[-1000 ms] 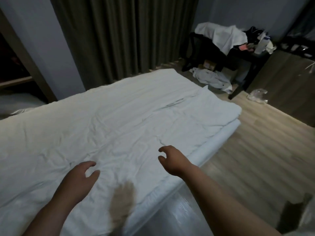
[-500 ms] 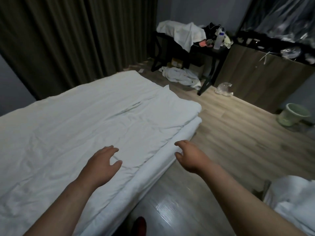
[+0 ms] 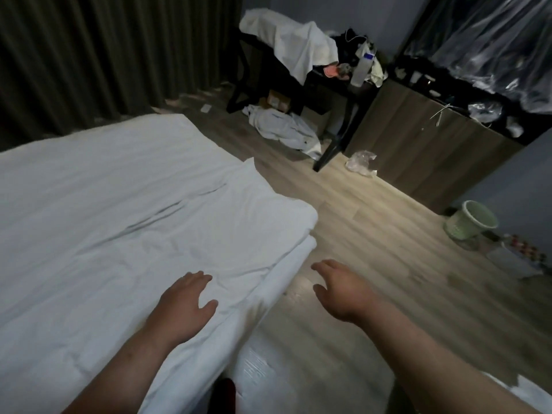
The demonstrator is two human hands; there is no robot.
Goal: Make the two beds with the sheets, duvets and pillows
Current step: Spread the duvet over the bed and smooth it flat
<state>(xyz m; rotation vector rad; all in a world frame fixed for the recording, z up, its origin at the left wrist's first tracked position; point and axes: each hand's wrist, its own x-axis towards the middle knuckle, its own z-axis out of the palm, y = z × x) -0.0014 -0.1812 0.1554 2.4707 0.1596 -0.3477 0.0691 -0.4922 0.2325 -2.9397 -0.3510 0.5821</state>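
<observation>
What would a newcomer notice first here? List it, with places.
The white duvet fills the left half, the left hand open over its near edge, the right hand open over the wooden floor. Behind, a white cloth drapes a cluttered dark table; a pale green bin stands far right.

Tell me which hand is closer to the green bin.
Right. The right hand is over the floor, on the side toward the bin; the left hand is over the duvet, farther off.
</observation>
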